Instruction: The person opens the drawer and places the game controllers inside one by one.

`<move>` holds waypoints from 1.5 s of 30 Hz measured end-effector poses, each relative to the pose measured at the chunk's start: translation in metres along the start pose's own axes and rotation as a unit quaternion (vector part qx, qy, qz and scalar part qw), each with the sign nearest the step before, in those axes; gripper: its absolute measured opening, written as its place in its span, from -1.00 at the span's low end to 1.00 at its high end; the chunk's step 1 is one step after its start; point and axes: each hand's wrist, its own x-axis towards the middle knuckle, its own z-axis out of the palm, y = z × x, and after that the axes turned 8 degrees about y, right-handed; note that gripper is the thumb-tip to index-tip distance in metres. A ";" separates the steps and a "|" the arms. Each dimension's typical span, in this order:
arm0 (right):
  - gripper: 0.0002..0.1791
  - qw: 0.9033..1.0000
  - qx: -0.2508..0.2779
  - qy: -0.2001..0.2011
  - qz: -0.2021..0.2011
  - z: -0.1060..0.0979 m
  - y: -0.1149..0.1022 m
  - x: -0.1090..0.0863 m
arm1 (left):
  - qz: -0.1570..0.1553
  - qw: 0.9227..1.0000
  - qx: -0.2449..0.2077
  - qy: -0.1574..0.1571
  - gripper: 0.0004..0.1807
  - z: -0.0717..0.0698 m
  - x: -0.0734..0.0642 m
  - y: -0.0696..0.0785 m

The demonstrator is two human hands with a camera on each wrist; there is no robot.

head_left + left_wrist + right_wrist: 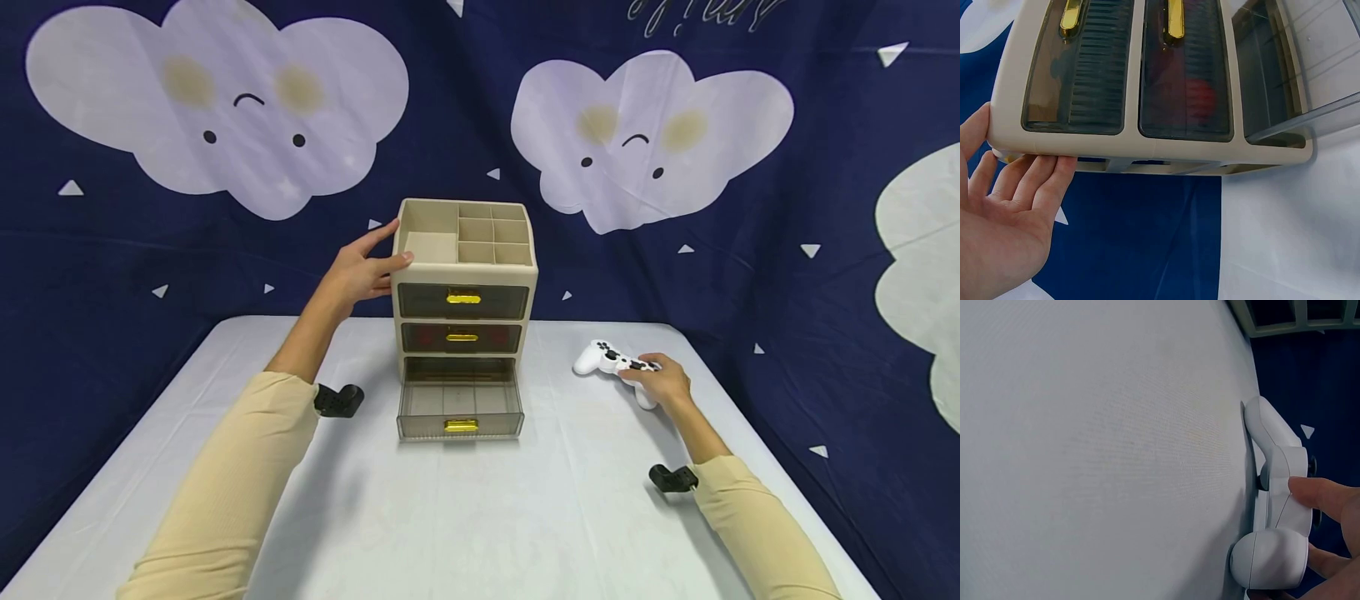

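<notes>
A cream drawer organizer (466, 273) stands on the table with divided compartments on top. My left hand (365, 271) touches its upper left corner, thumb over the top rim and the other fingers laid against the side. Its bottom drawer (460, 427) is pulled out, grey and see-through, with a gold handle. The top drawer (420, 302) is closed, and so is the middle drawer (495, 338), where something reddish shows through. To the right, my right hand (663, 382) grips a white game controller (1272, 559), thumb on one side and fingers on the other. The controller is close to the tabletop; contact is unclear.
A white cloth covers the table (465, 525). Behind it hangs a dark blue curtain (465, 92) printed with clouds and small triangles. A black wrist camera (339, 401) juts out by the left sleeve, another black wrist camera (673, 478) by the right.
</notes>
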 end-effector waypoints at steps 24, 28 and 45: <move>-0.23 0.999 -0.038 0.014 -0.027 -0.012 -0.015 -0.010 | 0.005 1.000 0.004 -0.004 -0.18 0.000 0.000 -0.001; -0.23 0.998 -0.048 0.004 -0.049 -0.017 -0.023 -0.014 | 0.005 1.000 0.004 -0.004 -0.18 0.000 0.001 -0.001; -0.25 0.989 -0.053 -0.044 -0.129 -0.030 -0.069 -0.042 | 0.005 1.000 0.000 -0.007 -0.18 0.000 -0.001 0.000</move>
